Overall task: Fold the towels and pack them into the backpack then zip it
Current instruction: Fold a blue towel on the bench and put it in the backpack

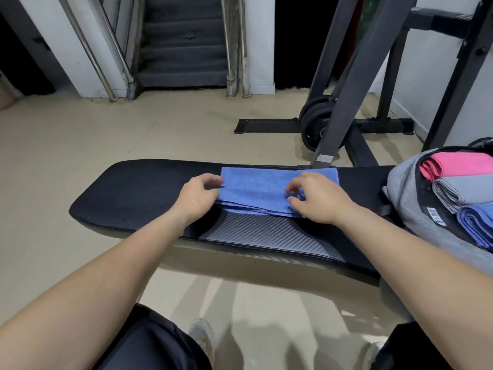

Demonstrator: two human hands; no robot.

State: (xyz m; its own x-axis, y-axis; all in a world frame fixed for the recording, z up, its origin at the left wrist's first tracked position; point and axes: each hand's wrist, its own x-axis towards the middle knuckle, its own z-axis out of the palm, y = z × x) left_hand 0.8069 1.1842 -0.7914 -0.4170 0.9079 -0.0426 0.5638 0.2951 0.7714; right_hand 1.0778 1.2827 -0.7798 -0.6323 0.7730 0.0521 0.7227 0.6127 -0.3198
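A blue towel [256,188], folded into a flat rectangle, lies on the black padded bench [138,193]. My left hand [198,197] pinches its left edge. My right hand [317,198] grips its near right part, fingers curled into the cloth. At the right end of the bench a grey backpack [408,198] lies open. Inside it are a folded pink towel [456,166], a folded grey towel [458,194] and a folded blue towel [477,222], side by side. The backpack's zip is undone.
A dark steel weight rack [354,84] with black weight plates [314,124] stands just behind the bench. A staircase with metal handrails [184,41] rises at the back. Beige floor surrounds the bench; my legs and shoes are at the bottom edge.
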